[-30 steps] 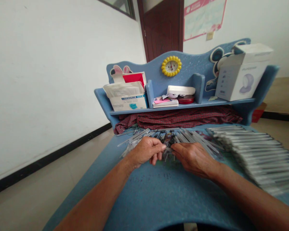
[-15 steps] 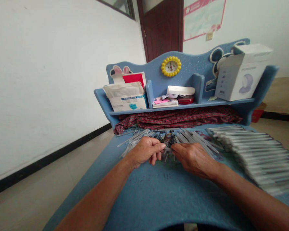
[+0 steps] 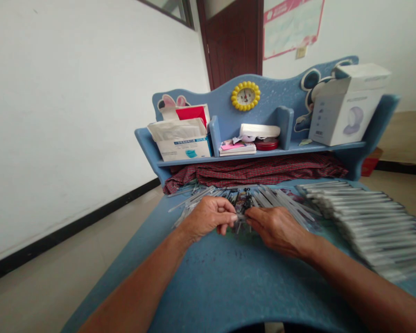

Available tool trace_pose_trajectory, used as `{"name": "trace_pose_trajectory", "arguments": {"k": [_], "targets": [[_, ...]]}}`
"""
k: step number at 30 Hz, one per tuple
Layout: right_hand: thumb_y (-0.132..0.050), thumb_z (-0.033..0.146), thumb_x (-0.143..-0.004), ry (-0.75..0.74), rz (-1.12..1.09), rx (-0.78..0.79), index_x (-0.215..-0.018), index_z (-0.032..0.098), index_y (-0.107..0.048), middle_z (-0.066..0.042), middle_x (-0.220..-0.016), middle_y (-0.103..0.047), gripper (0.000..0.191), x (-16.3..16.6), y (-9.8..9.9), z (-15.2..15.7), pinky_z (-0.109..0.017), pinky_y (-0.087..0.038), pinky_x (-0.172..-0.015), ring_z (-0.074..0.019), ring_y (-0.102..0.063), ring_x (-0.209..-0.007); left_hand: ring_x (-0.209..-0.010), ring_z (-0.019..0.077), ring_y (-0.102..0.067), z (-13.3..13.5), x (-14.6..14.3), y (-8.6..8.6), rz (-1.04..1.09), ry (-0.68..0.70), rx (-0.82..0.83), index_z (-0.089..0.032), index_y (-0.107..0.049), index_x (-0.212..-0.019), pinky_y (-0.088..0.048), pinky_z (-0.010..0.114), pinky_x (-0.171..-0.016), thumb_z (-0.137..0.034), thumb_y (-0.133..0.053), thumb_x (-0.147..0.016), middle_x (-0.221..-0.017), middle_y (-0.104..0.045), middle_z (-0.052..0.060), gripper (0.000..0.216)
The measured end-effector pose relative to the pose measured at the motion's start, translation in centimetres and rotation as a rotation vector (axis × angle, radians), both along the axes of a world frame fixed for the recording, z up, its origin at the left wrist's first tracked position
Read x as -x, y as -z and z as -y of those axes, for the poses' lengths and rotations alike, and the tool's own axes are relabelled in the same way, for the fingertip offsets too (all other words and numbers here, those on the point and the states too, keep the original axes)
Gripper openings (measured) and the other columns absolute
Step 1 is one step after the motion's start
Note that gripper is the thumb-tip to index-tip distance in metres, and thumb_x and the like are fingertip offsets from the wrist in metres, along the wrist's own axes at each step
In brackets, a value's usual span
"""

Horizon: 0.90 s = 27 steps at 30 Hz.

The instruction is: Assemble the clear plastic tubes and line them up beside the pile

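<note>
Both my hands rest at the middle of a blue desk (image 3: 229, 277), fingertips meeting. My left hand (image 3: 208, 218) is curled, its thumb and fingers pinching a small clear packet with dark contents (image 3: 241, 217). My right hand (image 3: 279, 229) lies knuckles up and pinches the same packet from the right. Just beyond the fingers lies a fan of several thin clear packets (image 3: 263, 196).
A long stack of similar clear packets (image 3: 367, 217) runs along the desk's right side. A red plaid cloth (image 3: 256, 169) lies under the shelf. The shelf holds a mask box (image 3: 183, 143), papers (image 3: 237, 148), a yellow clock (image 3: 245, 95) and a white carton (image 3: 346, 108). A white wall stands left.
Almost nothing has moved. My fingers have shifted slightly on the small packet; both arms stay where they were.
</note>
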State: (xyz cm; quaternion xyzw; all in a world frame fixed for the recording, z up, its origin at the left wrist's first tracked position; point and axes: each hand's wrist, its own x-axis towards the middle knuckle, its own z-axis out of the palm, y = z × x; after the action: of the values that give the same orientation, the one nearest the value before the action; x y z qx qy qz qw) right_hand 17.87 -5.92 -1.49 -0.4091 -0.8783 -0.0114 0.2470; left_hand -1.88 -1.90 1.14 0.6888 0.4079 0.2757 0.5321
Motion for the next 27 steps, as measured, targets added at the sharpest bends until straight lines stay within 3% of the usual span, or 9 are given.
{"name": "trace_pose_trajectory", "arguments": {"k": [5,9,15,18,27], "targets": [[-0.039,0.026,-0.090,0.007,-0.141,0.189,-0.091,0.020,-0.056,0.000,-0.062,-0.056,0.018,0.03,-0.25,0.03,-0.024,-0.031,-0.053,-0.0115,-0.050,-0.054,-0.037,0.0062,-0.052,0.14,-0.05,-0.22,0.029,-0.010,-0.022,-0.011,-0.059,-0.070,-0.039,0.017,-0.039,-0.022,-0.069,-0.064,-0.055,-0.062,-0.001,0.016],[-0.041,0.024,-0.089,-0.074,-0.297,0.336,-0.086,0.020,-0.057,0.001,-0.065,-0.055,0.016,0.04,-0.17,-0.09,-0.023,-0.036,-0.054,-0.0113,-0.051,-0.057,-0.039,0.0071,-0.054,0.11,0.05,-0.25,0.022,0.007,-0.038,-0.010,-0.060,-0.071,-0.040,0.017,-0.040,-0.021,-0.070,-0.064,-0.056,-0.062,-0.001,0.016],[-0.045,0.028,-0.086,-0.161,-0.604,0.870,-0.078,0.017,-0.053,0.003,-0.057,-0.056,0.016,0.23,-0.30,-0.40,-0.019,-0.035,-0.041,-0.0075,-0.048,-0.043,-0.040,0.0078,-0.055,0.19,0.20,-0.34,0.050,0.047,-0.022,-0.010,-0.061,-0.072,-0.041,0.017,-0.041,-0.022,-0.071,-0.065,-0.058,-0.064,0.000,0.018],[-0.048,0.032,-0.084,-0.156,-0.687,1.053,-0.076,0.017,-0.051,0.003,-0.052,-0.057,0.018,0.25,-0.63,-0.39,-0.017,-0.031,-0.036,-0.0070,-0.048,-0.037,-0.041,0.0080,-0.056,0.30,0.20,-0.44,0.066,0.066,-0.005,-0.010,-0.061,-0.072,-0.042,0.018,-0.041,-0.022,-0.071,-0.065,-0.058,-0.064,0.000,0.017],[-0.053,0.039,-0.080,-0.252,-0.851,1.237,-0.074,0.016,-0.050,0.000,-0.053,-0.062,0.024,0.19,-0.45,-0.47,-0.016,-0.031,-0.032,-0.0085,-0.052,-0.036,-0.040,0.0082,-0.056,0.48,0.11,-0.68,0.092,0.074,0.000,-0.010,-0.061,-0.072,-0.042,0.018,-0.041,-0.019,-0.070,-0.066,-0.058,-0.064,0.001,0.014]]}}
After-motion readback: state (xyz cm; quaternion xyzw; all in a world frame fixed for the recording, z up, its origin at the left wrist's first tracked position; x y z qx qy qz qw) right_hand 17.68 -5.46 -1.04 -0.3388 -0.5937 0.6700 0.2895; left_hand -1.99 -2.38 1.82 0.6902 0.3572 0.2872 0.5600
